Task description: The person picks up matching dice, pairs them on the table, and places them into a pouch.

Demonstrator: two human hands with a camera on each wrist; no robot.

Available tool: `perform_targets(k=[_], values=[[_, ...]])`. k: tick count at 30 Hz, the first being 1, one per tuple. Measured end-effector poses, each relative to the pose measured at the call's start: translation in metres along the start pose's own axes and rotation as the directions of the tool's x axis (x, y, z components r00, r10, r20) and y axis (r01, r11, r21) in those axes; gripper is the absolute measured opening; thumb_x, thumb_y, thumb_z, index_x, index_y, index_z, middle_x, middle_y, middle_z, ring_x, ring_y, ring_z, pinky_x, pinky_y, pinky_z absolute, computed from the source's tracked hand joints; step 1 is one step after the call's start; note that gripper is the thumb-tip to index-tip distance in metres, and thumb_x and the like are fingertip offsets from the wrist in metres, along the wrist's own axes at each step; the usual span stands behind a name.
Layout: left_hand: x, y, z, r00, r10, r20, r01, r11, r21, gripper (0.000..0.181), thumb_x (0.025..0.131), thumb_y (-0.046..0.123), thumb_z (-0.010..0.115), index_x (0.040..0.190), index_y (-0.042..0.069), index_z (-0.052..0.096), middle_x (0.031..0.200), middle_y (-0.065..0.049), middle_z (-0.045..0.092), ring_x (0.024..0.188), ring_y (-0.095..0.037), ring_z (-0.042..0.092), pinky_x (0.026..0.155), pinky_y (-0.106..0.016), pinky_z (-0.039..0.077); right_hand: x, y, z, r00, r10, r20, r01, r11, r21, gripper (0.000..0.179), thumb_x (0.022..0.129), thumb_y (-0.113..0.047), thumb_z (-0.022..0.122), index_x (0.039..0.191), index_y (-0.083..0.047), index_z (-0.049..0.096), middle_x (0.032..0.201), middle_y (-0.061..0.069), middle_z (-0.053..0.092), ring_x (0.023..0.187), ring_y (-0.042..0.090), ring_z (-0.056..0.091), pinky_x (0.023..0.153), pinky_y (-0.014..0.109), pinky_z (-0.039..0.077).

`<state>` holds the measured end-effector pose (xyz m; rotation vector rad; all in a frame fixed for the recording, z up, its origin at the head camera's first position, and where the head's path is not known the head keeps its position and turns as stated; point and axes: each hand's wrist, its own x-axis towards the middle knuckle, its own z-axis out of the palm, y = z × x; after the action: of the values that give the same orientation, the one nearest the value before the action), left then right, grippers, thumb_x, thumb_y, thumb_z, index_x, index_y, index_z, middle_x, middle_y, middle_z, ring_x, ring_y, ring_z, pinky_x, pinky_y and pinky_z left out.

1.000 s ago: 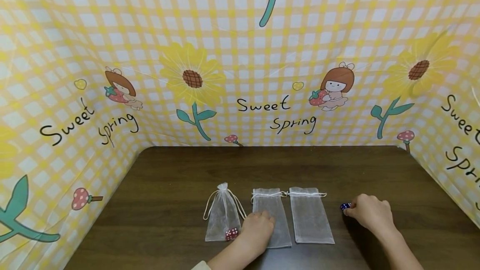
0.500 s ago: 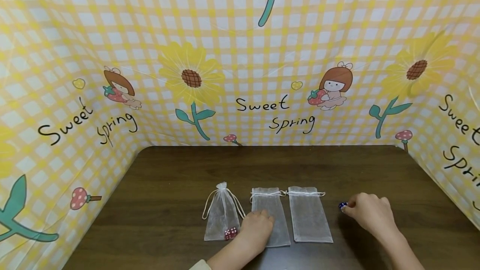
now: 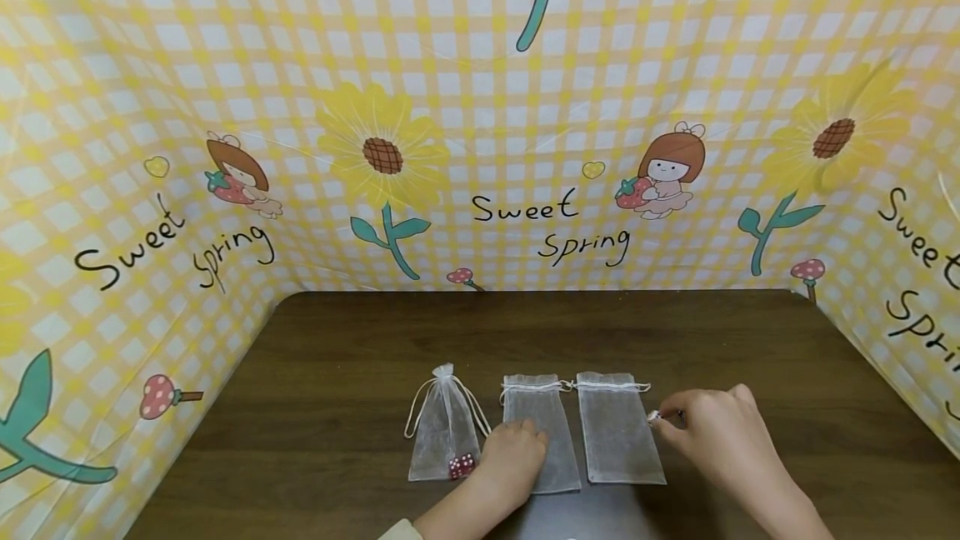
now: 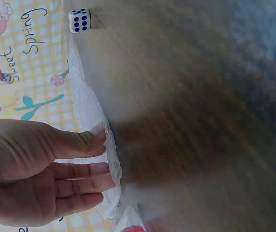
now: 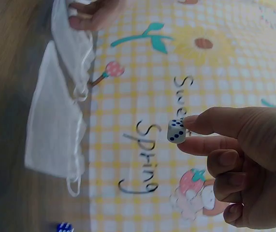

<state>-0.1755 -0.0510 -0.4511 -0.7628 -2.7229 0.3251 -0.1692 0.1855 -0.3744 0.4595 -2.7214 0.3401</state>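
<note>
Pinches white die (image 5: pixel 176 131) b/w thumb + index tip of R hand (image 3: pixel 723 432), other fingers curled in twd palm. Holds it just beside outer edge of right bag (image 3: pixel 618 440) in head view; looks clear of it in right wrist view. Prob. grips w/ tips only b/c of small size, leaving most faces bare.

Rests L hand (image 3: pixel 516 457) on middle bag (image 3: pixel 557 440), thumb set apart from nearly straight fingers, nothing pinched as far as visible. Prob. steadies light mesh that way; can't be sure re: pressure. Lies flat, right bag beside middle bag, drawstrings (image 3: pixel 615 387) twd wall cloth (image 3: pixel 525 132), prob. for easy reach. Note red dice (image 3: pixel 462 465) low in cinched bag (image 3: pixel 442 423), left of L hand; presumably drawn tight against spilling.

Hard to make out: blue die (image 5: pixel 65 227) on table (image 3: pixel 375 323), cut off at bottom of right wrist view, mostly hidden by R hand in head view; can't rule out more behind. Likewise second white die (image 4: pixel 79 21), plain in left wrist view, barely peeking in at bottom of head view. Can't count all L hand fingers; only three + thumb visible.
</note>
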Motion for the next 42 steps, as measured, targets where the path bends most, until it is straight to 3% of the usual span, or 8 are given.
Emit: perform_targets(k=[8, 12, 18, 26, 33, 38, 42], values=[[0.000, 0.000, 0.001, 1.000, -0.001, 0.025, 0.002, 1.000, -0.013, 0.011, 0.069, 0.016, 0.071, 0.076, 0.017, 0.062, 0.070, 0.002, 0.051, 0.064, -0.013, 0.054, 0.055, -0.024, 0.041, -0.004, -0.021, -0.004, 0.998, -0.062, -0.011, 0.062, 0.998, -0.018, 0.012, 0.067, -0.025, 0.079, 0.070, -0.023, 0.068, 0.065, -0.015, 0.061, 0.049, -0.004, 0.039, 0.061, 0.031, 0.024], [0.000, 0.000, 0.000, 1.000, -0.002, 0.030, 0.002, 1.000, -0.012, 0.011, 0.069, 0.017, 0.070, 0.076, 0.017, 0.062, 0.070, 0.002, 0.051, 0.064, -0.013, 0.053, 0.055, -0.024, 0.041, -0.008, -0.028, -0.005, 0.993, -0.113, -0.044, 0.112, 0.993, -0.026, 0.013, 0.064, -0.026, 0.080, 0.070, -0.023, 0.068, 0.064, -0.017, 0.061, 0.052, -0.006, 0.041, 0.061, 0.030, 0.025], [0.000, 0.000, -0.001, 0.999, 0.001, 0.033, -0.001, 1.000, -0.005, 0.012, 0.069, 0.017, 0.071, 0.076, 0.017, 0.061, 0.070, 0.002, 0.050, 0.063, -0.013, 0.053, 0.055, -0.024, 0.041, -0.013, -0.035, -0.005, 0.963, -0.233, -0.136, 0.229, 0.973, -0.041, 0.016, 0.060, -0.027, 0.082, 0.069, -0.025, 0.069, 0.061, -0.020, 0.056, 0.054, -0.007, 0.043, 0.060, 0.027, 0.023], [0.001, 0.000, -0.001, 1.000, -0.003, 0.018, 0.003, 1.000, 0.000, 0.010, 0.069, 0.017, 0.070, 0.075, 0.017, 0.061, 0.069, 0.001, 0.050, 0.062, -0.013, 0.053, 0.054, -0.024, 0.041, -0.020, -0.037, 0.000, 0.924, -0.348, -0.157, 0.352, 0.936, 0.003, 0.020, 0.057, -0.023, 0.083, 0.069, -0.025, 0.067, 0.067, -0.019, 0.060, 0.060, -0.002, 0.052, 0.061, 0.028, 0.021], [0.001, 0.000, -0.001, 0.999, -0.005, 0.035, 0.006, 1.000, -0.010, 0.010, 0.070, 0.017, 0.070, 0.076, 0.016, 0.062, 0.070, 0.001, 0.050, 0.064, -0.014, 0.053, 0.055, -0.025, 0.041, -0.025, -0.040, 0.012, 0.916, -0.398, -0.058, 0.401, 0.915, 0.042, 0.017, 0.061, -0.028, 0.081, 0.070, -0.025, 0.067, 0.071, -0.018, 0.062, 0.065, -0.002, 0.056, 0.058, 0.026, 0.019], [0.001, 0.000, -0.002, 1.000, -0.005, 0.027, 0.005, 1.000, -0.004, 0.010, 0.070, 0.016, 0.070, 0.076, 0.017, 0.062, 0.070, 0.001, 0.050, 0.063, -0.013, 0.053, 0.055, -0.024, 0.042, -0.029, -0.040, 0.026, 0.883, -0.467, -0.042, 0.468, 0.883, 0.034, 0.017, 0.059, -0.028, 0.081, 0.069, -0.022, 0.068, 0.067, -0.017, 0.062, 0.064, 0.000, 0.055, 0.056, 0.024, 0.020], [0.001, -0.001, -0.002, 1.000, 0.001, 0.014, -0.001, 1.000, 0.006, 0.010, 0.069, 0.016, 0.070, 0.074, 0.017, 0.061, 0.069, 0.002, 0.050, 0.062, -0.012, 0.053, 0.054, -0.023, 0.042, -0.033, -0.038, 0.036, 0.876, -0.480, 0.034, 0.477, 0.876, 0.075, 0.015, 0.062, -0.028, 0.079, 0.069, -0.022, 0.068, 0.067, -0.019, 0.060, 0.063, 0.001, 0.054, 0.058, 0.025, 0.028]])
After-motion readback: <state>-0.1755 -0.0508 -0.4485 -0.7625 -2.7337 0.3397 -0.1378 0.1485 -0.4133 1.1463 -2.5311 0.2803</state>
